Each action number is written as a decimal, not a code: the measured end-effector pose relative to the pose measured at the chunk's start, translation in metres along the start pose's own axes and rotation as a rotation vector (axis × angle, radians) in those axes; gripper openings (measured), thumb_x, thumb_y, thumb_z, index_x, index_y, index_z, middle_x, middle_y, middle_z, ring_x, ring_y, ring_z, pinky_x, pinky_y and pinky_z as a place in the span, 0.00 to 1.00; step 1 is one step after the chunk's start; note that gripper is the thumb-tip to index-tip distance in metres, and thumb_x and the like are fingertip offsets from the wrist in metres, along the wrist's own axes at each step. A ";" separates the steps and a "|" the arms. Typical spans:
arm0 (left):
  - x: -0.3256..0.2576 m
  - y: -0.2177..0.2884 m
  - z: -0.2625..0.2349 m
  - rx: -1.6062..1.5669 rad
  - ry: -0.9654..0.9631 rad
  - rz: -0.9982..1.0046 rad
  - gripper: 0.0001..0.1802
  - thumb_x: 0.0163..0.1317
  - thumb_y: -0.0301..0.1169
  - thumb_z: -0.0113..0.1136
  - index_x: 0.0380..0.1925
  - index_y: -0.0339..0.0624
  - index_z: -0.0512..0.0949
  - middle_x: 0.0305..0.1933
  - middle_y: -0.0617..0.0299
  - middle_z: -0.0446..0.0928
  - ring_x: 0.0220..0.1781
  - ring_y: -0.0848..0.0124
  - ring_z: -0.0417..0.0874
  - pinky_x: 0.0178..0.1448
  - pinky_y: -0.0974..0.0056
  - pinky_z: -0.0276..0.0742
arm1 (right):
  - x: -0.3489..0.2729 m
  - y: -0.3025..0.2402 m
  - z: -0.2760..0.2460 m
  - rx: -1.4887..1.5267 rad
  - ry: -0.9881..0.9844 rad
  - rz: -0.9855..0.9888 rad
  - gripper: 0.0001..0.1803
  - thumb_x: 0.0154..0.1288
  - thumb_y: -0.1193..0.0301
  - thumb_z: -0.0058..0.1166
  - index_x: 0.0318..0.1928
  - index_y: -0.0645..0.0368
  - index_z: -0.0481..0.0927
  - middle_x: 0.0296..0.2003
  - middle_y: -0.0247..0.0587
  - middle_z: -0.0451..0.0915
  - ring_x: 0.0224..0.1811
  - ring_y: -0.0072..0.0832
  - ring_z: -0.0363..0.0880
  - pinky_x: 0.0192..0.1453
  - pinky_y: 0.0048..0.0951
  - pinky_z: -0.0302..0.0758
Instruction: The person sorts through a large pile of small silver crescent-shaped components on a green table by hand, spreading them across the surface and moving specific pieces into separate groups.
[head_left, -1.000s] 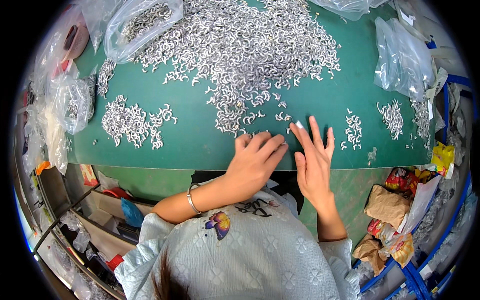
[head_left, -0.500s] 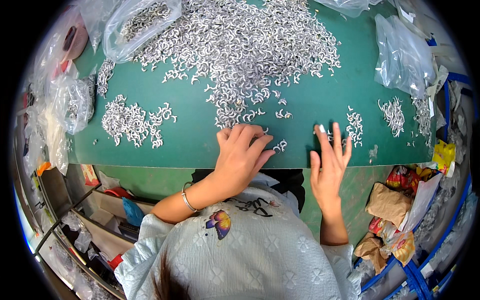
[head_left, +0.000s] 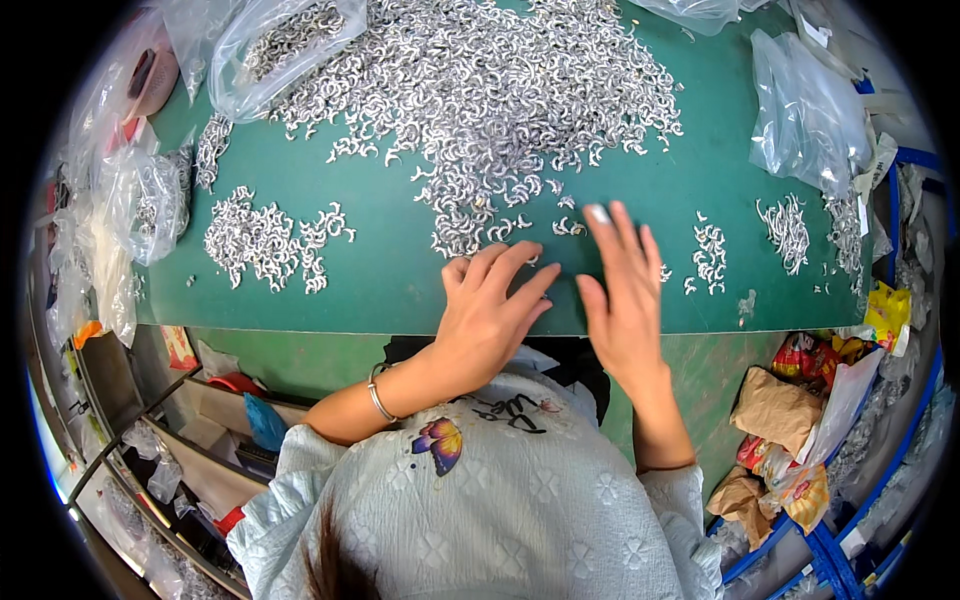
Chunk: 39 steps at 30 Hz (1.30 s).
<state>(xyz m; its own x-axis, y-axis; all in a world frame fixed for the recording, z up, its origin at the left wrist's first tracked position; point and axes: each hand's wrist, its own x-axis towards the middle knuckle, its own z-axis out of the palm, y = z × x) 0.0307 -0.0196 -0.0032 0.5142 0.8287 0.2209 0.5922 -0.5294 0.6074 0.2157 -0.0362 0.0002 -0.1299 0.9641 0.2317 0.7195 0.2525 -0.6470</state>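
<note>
At the left of the frame, a loose cluster (head_left: pixel 255 240) of silvery curved pieces lies on the green table (head_left: pixel 385 275). The main heap (head_left: pixel 490 110) fills the upper middle, its lower tip running down to my left hand (head_left: pixel 485 310). Those fingers are bent, thumb a little apart from them; I cannot tell whether this grip pinches a piece. My right hand (head_left: pixel 625 305) has just swung leftward and up, its grip wide, with no piece visible in it. A few pieces (head_left: pixel 665 272) now show just beside its fingers, so I judge that hand free and those pieces parted from the heap. Further right lie a small column (head_left: pixel 710 260) and a bunch (head_left: pixel 784 236) of pieces.
</note>
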 end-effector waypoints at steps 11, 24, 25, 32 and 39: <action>-0.005 -0.007 -0.005 -0.039 -0.012 0.049 0.22 0.51 0.20 0.61 0.49 0.37 0.78 0.54 0.57 0.75 0.55 0.62 0.75 0.51 0.56 0.61 | -0.017 -0.011 -0.002 -0.097 -0.172 0.056 0.28 0.63 0.77 0.56 0.64 0.69 0.68 0.63 0.50 0.72 0.71 0.49 0.64 0.73 0.63 0.49; -0.007 -0.013 -0.006 -0.048 0.037 0.025 0.24 0.49 0.20 0.61 0.50 0.35 0.77 0.55 0.58 0.75 0.54 0.61 0.75 0.53 0.56 0.61 | -0.018 -0.010 -0.015 -0.106 -0.238 0.010 0.33 0.62 0.72 0.57 0.67 0.65 0.64 0.63 0.43 0.74 0.74 0.47 0.59 0.72 0.67 0.43; -0.009 -0.013 -0.005 -0.058 0.032 0.020 0.24 0.49 0.20 0.61 0.50 0.35 0.77 0.55 0.58 0.75 0.55 0.61 0.75 0.53 0.56 0.61 | -0.022 -0.009 -0.018 -0.099 -0.232 0.014 0.34 0.61 0.71 0.58 0.67 0.65 0.63 0.63 0.42 0.74 0.74 0.47 0.59 0.72 0.68 0.43; -0.001 -0.003 -0.004 -0.099 -0.030 0.133 0.22 0.52 0.22 0.64 0.50 0.35 0.77 0.58 0.57 0.75 0.56 0.60 0.74 0.52 0.55 0.61 | 0.007 -0.004 -0.004 -0.018 -0.208 -0.081 0.35 0.59 0.63 0.60 0.66 0.62 0.66 0.62 0.38 0.75 0.74 0.46 0.58 0.72 0.66 0.43; -0.006 -0.004 -0.001 -0.079 -0.167 0.200 0.25 0.51 0.25 0.67 0.52 0.38 0.77 0.64 0.59 0.73 0.64 0.61 0.72 0.56 0.52 0.61 | -0.007 0.009 -0.023 -0.131 -0.249 -0.049 0.37 0.61 0.54 0.58 0.67 0.60 0.67 0.61 0.41 0.76 0.74 0.46 0.59 0.73 0.66 0.44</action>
<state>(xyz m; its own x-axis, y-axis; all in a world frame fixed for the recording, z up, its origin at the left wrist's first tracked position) 0.0249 -0.0224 -0.0066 0.7156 0.6638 0.2176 0.4215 -0.6587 0.6233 0.2389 -0.0423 0.0095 -0.3187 0.9457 0.0641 0.7880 0.3020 -0.5365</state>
